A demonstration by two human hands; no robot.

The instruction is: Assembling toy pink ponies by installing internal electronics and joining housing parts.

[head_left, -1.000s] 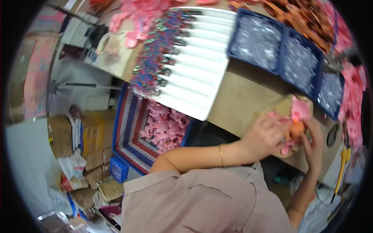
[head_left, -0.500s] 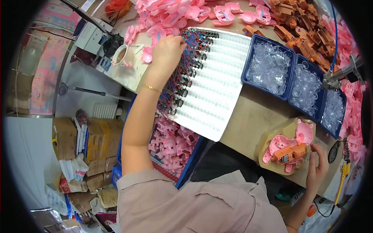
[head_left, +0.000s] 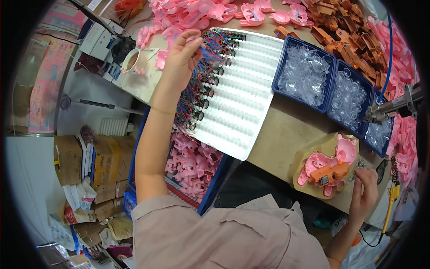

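L hand (head_left: 182, 53) up at 11 o'clock, counting from mid-view, fingers curled in and thumb close by; can't tell if it's got hold of anything! It hangs right by the wired pcs (head_left: 193, 92), a thick red-and-blue tangle along the left side of the white ribbed tray (head_left: 244, 101), which sits btwn 12 and 1 on the brown surface (head_left: 286, 121). Over at 4, R hand (head_left: 365, 188) is loosely open, fingers bent, thumb apart, looks empty, just beside the tan block (head_left: 323, 147). And there's the pink shell (head_left: 316, 160), lying on that block btwn 3 and 4, w/ an orange pc (head_left: 329, 175) across it! From 2 to 3, blue bins (head_left: 299, 98) full of clear plastic pcs (head_left: 304, 74); farther out at 2, a heap of orange parts (head_left: 354, 40). Pink parts (head_left: 188, 13) pile up nr 12, far side; more pink figures (head_left: 192, 163) fill the blue-rimmed crate (head_left: 214, 188) at 7. White cup (head_left: 138, 62) at 10, yellow tool (head_left: 392, 197) out at 4, past R hand.
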